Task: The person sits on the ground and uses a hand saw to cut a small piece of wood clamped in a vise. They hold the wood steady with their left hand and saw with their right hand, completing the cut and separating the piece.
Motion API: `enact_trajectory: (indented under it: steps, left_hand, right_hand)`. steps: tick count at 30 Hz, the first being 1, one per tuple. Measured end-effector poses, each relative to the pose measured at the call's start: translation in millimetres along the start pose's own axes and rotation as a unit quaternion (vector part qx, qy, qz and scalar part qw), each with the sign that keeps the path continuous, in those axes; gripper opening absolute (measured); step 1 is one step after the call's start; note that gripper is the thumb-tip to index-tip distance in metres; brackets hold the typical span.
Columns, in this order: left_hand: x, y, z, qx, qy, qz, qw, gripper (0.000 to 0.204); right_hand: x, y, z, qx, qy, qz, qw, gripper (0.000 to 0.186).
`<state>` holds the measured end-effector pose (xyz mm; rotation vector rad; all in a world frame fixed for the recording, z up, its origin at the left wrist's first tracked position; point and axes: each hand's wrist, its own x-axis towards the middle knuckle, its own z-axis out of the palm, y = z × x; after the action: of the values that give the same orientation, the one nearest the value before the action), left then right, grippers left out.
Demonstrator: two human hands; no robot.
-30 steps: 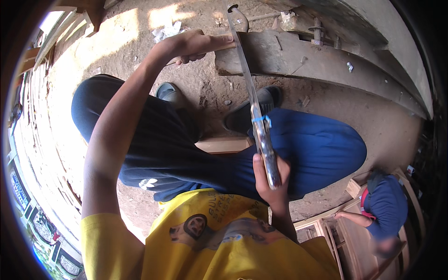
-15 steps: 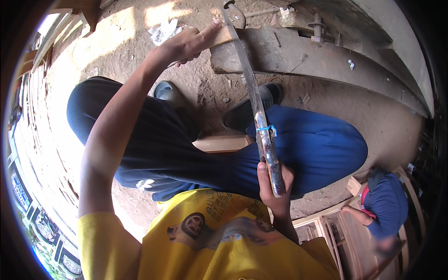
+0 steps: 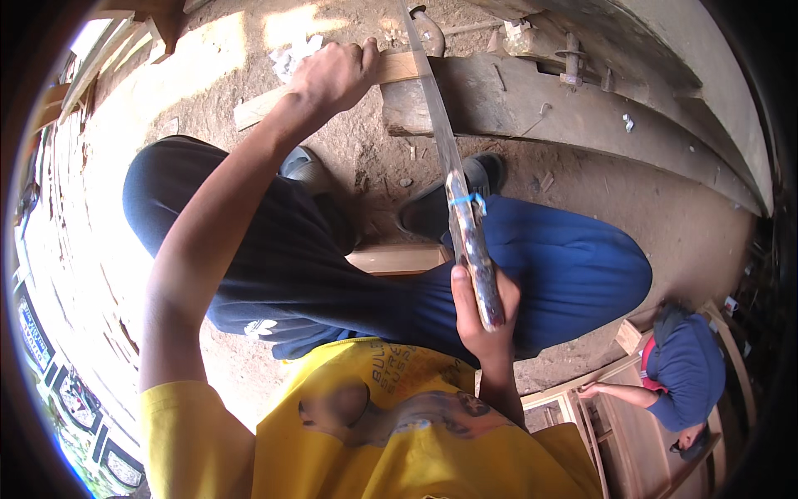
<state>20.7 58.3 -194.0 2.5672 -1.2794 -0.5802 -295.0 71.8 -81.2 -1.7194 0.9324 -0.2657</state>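
My right hand (image 3: 484,312) is closed round the shiny, patchy wrapped handle (image 3: 475,266) of a long-bladed hand tool. A blue tie circles the handle's front end. Its narrow metal blade (image 3: 439,108) points away from me, past the top edge of the view; I cannot make out whether it has teeth. Beneath the blade, a pale wood strip (image 3: 399,68) rests across the end of a thick grey beam (image 3: 499,96). My left hand (image 3: 332,76) grips this strip just left of the blade, and its other end sticks out beyond my wrist.
My sandalled feet (image 3: 478,179) stand on the dirt floor below the beam. A wooden piece (image 3: 397,258) lies between my legs. Crumpled white plastic (image 3: 291,56) is beyond my left hand. At lower right a person (image 3: 686,358) in dark blue leans over a wooden frame (image 3: 623,416).
The blade and my right hand have moved slightly away from me. My left hand has shifted back on the strip, whose left end now shows. The co-worker's arm has moved.
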Motion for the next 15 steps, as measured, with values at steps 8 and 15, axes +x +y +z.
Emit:
enact_trajectory:
  steps: [8,15]
  left_hand:
    - [-27.5,-1.3,-1.6,-0.025,-0.005,0.037,0.999,0.062]
    - [-40.5,15.0,-12.3,-0.032,-0.036,-0.024,0.999,0.066]
  right_hand:
    - [-5.3,2.8,-3.3,-0.021,-0.009,-0.007,1.000,0.005]
    - [-12.3,0.8,-7.5,0.018,-0.006,-0.001,1.000,0.007]
